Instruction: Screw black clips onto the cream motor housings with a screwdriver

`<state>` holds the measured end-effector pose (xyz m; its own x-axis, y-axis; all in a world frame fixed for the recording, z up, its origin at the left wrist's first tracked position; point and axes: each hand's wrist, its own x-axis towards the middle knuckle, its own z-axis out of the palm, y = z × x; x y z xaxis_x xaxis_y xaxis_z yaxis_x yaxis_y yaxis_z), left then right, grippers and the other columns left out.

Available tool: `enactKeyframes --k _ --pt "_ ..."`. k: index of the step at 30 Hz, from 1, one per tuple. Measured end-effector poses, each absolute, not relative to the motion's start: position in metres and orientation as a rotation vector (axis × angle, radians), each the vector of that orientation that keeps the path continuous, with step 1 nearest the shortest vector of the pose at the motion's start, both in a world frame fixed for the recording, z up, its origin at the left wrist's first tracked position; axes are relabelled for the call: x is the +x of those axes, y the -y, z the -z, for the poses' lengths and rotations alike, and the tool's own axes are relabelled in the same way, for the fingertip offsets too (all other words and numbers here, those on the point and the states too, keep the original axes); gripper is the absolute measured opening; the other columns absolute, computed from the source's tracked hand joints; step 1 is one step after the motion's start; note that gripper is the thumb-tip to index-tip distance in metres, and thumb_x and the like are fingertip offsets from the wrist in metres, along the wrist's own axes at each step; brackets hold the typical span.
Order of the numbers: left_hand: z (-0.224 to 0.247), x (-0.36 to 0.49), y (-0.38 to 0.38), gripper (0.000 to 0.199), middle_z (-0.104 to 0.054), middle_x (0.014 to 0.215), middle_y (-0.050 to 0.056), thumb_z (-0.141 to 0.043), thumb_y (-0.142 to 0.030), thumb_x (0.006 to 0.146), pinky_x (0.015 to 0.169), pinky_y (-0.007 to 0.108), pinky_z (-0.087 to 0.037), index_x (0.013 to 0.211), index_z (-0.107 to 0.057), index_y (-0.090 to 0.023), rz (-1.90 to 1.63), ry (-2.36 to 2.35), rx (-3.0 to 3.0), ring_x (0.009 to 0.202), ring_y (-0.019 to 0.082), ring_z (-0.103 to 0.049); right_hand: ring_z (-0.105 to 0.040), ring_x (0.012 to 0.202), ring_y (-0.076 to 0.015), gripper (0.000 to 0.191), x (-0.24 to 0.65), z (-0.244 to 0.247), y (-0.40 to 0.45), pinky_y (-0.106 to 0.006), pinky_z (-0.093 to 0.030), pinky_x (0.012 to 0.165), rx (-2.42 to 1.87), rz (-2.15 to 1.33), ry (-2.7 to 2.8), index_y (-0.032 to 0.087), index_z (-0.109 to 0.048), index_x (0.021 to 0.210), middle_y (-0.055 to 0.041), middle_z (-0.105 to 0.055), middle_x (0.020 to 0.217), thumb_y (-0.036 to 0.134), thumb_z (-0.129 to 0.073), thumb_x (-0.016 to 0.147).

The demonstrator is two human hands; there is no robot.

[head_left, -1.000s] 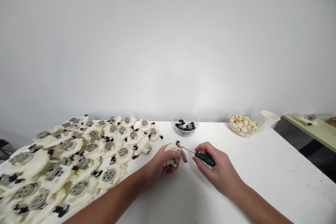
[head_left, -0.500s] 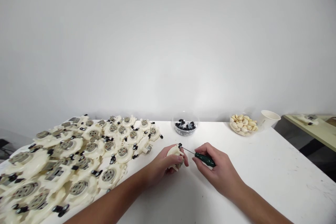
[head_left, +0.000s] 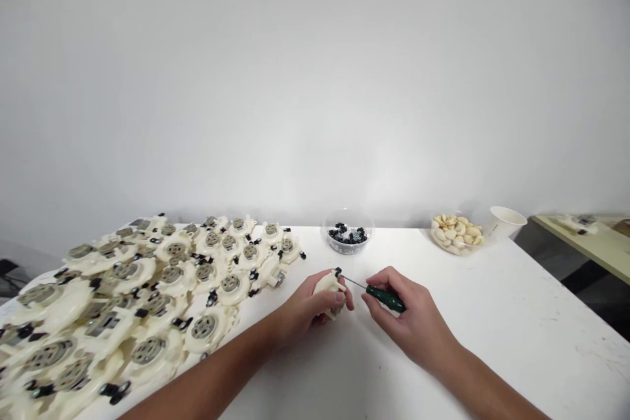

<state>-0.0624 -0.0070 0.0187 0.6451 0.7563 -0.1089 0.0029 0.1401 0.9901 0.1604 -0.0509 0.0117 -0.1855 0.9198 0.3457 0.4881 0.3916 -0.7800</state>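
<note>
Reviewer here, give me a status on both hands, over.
Left hand gripping a cream plastic part. Right hand holding a green-handled screwdriver, tip at the part's black piece. Pile of cream parts beside left hand, not touching.

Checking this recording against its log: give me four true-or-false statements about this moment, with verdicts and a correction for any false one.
The left hand holds a cream plastic part. True.

The right hand holds a screwdriver with a wooden handle. False: its handle is green.

A clear bowl of small black parts stands on the white table beyond the hands. True.

The white paper cup stands left of the heap of cream plastic parts. False: the cup is at the far right of the table, the heap at the left.
</note>
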Motion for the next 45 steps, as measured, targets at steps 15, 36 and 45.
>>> enactKeyframes --k 15,36,45 --pt "-0.013 -0.059 0.009 0.021 -0.057 0.081 -0.001 -0.07 -0.031 0.086 0.068 0.026 -0.037 0.097 -0.062 -0.015 -0.648 -0.694 1.418 0.073 0.014 -0.049 -0.052 0.053 -0.0137 0.012 0.164 -0.01 0.05 -0.026 -0.032 0.056 -1.243 -0.055 2.116 0.022 -0.059 0.091 0.0033 -0.062 0.062 0.032 -0.057 0.098" --pt "-0.007 -0.066 0.013 0.027 -0.057 0.089 0.002 -0.069 -0.038 0.09 0.073 0.029 -0.039 0.102 -0.058 -0.016 -0.633 -0.692 1.521 0.08 0.017 -0.05 -0.04 0.056 -0.0121 0.035 0.157 -0.013 0.055 -0.024 -0.03 0.053 -1.432 -0.925 1.901 0.022 -0.059 0.083 0.0059 -0.048 0.06 0.05 -0.049 0.102" --pt "-0.01 -0.067 0.014 0.03 -0.056 0.089 0.002 -0.067 -0.042 0.091 0.073 0.029 -0.039 0.104 -0.056 -0.017 -0.607 -0.725 1.573 0.079 0.017 -0.05 -0.047 0.068 -0.014 0.035 0.156 -0.009 0.048 -0.024 -0.036 0.06 -1.357 -1.247 1.624 0.02 -0.063 0.081 0.0024 -0.056 0.07 0.05 -0.056 0.097"
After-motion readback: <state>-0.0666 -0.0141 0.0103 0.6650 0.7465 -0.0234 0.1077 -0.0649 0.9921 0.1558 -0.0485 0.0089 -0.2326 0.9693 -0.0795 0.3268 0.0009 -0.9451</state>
